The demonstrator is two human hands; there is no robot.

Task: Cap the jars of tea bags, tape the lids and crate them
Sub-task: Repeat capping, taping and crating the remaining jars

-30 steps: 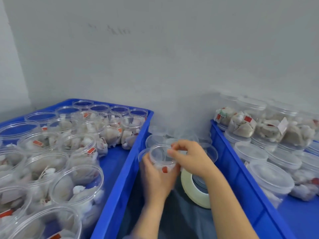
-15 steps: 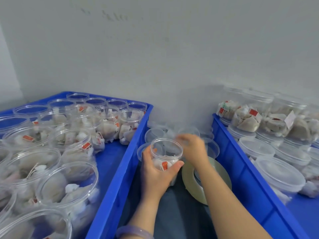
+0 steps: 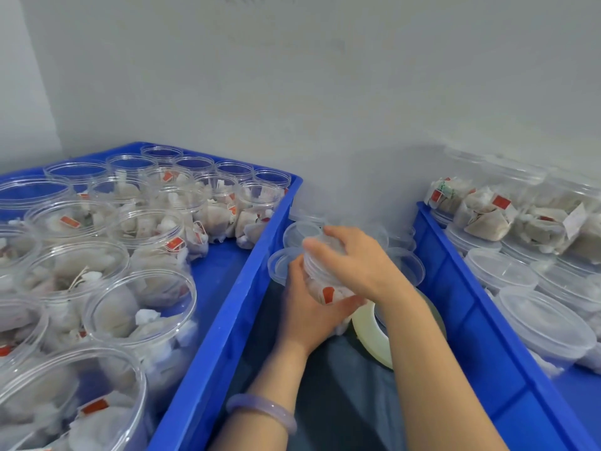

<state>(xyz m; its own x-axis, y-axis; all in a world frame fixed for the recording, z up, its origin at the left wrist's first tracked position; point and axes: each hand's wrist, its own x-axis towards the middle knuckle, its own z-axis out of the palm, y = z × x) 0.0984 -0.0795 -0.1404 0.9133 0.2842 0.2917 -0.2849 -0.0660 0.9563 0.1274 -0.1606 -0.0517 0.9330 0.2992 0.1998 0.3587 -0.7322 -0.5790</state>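
Two blue crates are noted: the left crate [image 3: 227, 320] is packed with open jars [image 3: 143, 297] of tea bags, and the right crate [image 3: 455, 288] is filled with capped jars [image 3: 546, 323], more of them stacked along its far edge. Between the crates, over a dark cloth [image 3: 341, 402], one jar [image 3: 325, 284] is gripped low round its body by the left hand [image 3: 309, 307], close to the left crate's right wall. A clear lid [image 3: 320, 247] is held on the jar's mouth by the right hand [image 3: 354, 265], fingers and thumb curled round its rim. Whether the lid is fully seated cannot be told, as the hand covers most of it. Loose lids [image 3: 299, 231] are piled at the cloth's far edge, just behind the jar. A tape roll [image 3: 370, 333] lies on the cloth just beside the jar, partly under the right forearm. The step in hand is judged to be capping. The next move calls for the lid to be pressed or turned home while the jar is steadied, then for the right hand to be freed for the tape roll. Taping and crating of this jar are not yet done.
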